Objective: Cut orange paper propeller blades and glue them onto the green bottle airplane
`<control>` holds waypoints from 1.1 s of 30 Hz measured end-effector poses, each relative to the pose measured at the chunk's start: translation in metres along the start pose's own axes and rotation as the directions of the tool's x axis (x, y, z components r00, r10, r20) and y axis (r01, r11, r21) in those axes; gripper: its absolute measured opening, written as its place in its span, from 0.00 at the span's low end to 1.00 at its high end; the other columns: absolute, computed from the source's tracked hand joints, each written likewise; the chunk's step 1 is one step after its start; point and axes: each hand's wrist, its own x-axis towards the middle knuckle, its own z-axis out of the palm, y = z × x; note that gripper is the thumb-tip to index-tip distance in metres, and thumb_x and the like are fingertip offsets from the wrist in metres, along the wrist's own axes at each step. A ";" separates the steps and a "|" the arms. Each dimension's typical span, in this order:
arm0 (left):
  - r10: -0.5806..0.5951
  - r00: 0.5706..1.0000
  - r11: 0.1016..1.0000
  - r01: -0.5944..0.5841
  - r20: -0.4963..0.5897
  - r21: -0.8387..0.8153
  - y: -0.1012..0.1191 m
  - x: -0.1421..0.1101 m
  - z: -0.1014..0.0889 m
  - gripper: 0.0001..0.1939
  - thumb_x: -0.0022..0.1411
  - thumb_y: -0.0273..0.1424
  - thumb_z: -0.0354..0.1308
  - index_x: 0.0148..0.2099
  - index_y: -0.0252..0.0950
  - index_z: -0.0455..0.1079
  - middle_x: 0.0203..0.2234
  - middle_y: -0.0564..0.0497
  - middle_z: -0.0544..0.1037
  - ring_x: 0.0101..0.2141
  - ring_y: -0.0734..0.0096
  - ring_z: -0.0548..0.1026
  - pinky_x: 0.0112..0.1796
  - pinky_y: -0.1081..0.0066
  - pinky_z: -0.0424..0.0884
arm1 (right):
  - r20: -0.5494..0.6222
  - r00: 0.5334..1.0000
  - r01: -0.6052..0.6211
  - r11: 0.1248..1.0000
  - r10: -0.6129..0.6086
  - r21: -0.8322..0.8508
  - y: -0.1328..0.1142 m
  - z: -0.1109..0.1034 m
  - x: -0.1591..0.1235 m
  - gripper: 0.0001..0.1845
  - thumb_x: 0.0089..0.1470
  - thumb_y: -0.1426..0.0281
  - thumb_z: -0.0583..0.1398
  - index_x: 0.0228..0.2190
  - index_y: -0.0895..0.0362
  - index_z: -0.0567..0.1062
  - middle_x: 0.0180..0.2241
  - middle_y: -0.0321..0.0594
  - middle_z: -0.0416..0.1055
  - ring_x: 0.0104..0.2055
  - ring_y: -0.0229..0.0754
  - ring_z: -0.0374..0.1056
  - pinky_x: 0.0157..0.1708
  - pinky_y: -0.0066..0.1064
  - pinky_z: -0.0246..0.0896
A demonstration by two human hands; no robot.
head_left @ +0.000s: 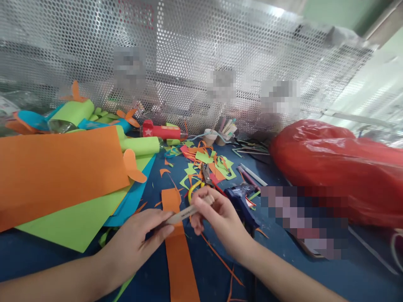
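Between my two hands is a thin, pale grey-beige stick (184, 214) with small dark print along its side; its exact kind is unclear. My left hand (140, 239) pinches its lower left end between thumb and fingertips. At the upper right end, my right hand (222, 220) closes thumb and fingers on it. Under the stick, a long orange paper strip (181, 264) lies flat on the blue table (147, 281). Scissors (206, 174) with a yellow and a red handle lie just beyond my right hand. Near its wrist is a dark blue tool or holder (242, 205), partly hidden.
Orange (59, 172), green and blue paper sheets are stacked at left. Behind them lie paper-wrapped bottles, including a red one (162, 132). Paper scraps (204, 157) cover the middle, near a cup of pens (228, 130). A red plastic bag (333, 167) is at right, before a perforated metal screen (189, 54).
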 end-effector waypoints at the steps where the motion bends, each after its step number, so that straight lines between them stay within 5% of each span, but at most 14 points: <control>1: 0.024 1.000 1.000 -0.024 -0.001 0.005 0.000 0.000 0.000 0.11 0.69 0.36 0.46 0.44 0.42 0.69 0.34 0.53 0.77 0.36 0.68 0.75 0.36 0.72 0.71 | 0.046 0.999 -0.029 1.000 0.029 -0.012 0.001 0.001 -0.002 0.18 0.49 0.56 0.65 0.28 0.56 0.66 0.15 0.28 0.67 0.14 0.31 0.60 0.16 0.21 0.57; 6: 0.175 0.984 0.981 -0.177 0.031 0.073 0.006 0.000 0.002 0.13 0.71 0.36 0.43 0.40 0.38 0.68 0.29 0.52 0.75 0.31 0.69 0.73 0.33 0.72 0.69 | 0.227 0.962 -0.128 0.985 0.151 -0.113 0.010 0.005 -0.010 0.16 0.54 0.59 0.62 0.29 0.55 0.62 0.16 0.26 0.63 0.16 0.28 0.57 0.15 0.18 0.51; 14: 0.303 0.953 0.927 -0.297 0.012 0.229 0.014 -0.005 0.003 0.13 0.72 0.28 0.34 0.46 0.36 0.61 0.34 0.48 0.75 0.34 0.66 0.74 0.35 0.70 0.73 | 0.277 0.961 0.008 0.997 0.016 -0.082 0.015 0.011 -0.012 0.17 0.54 0.62 0.64 0.28 0.55 0.61 0.21 0.25 0.55 0.21 0.29 0.46 0.20 0.23 0.42; 24: 0.424 0.905 0.797 -0.357 -0.032 0.487 0.013 -0.007 0.008 0.21 0.71 0.26 0.28 0.43 0.35 0.64 0.26 0.49 0.77 0.26 0.65 0.75 0.26 0.69 0.72 | 0.286 0.956 -0.039 0.995 0.063 -0.087 0.023 0.007 -0.015 0.15 0.61 0.59 0.57 0.29 0.55 0.60 0.18 0.28 0.62 0.18 0.29 0.57 0.18 0.21 0.48; 28: 0.405 0.914 0.797 -0.343 -0.018 0.498 0.015 -0.006 0.006 0.23 0.71 0.25 0.28 0.39 0.36 0.65 0.24 0.51 0.76 0.23 0.66 0.74 0.24 0.68 0.71 | 0.288 0.954 -0.069 0.996 0.080 -0.048 0.025 0.008 -0.015 0.15 0.60 0.59 0.57 0.29 0.55 0.60 0.18 0.27 0.63 0.17 0.28 0.58 0.18 0.20 0.51; 33: 0.217 0.973 0.933 -0.232 0.083 0.274 0.008 -0.007 0.008 0.16 0.72 0.30 0.35 0.42 0.36 0.64 0.32 0.48 0.76 0.33 0.63 0.75 0.34 0.63 0.73 | 0.244 0.968 -0.059 0.998 0.065 -0.033 0.021 0.010 -0.013 0.15 0.59 0.59 0.59 0.28 0.54 0.60 0.16 0.27 0.65 0.16 0.29 0.59 0.16 0.19 0.52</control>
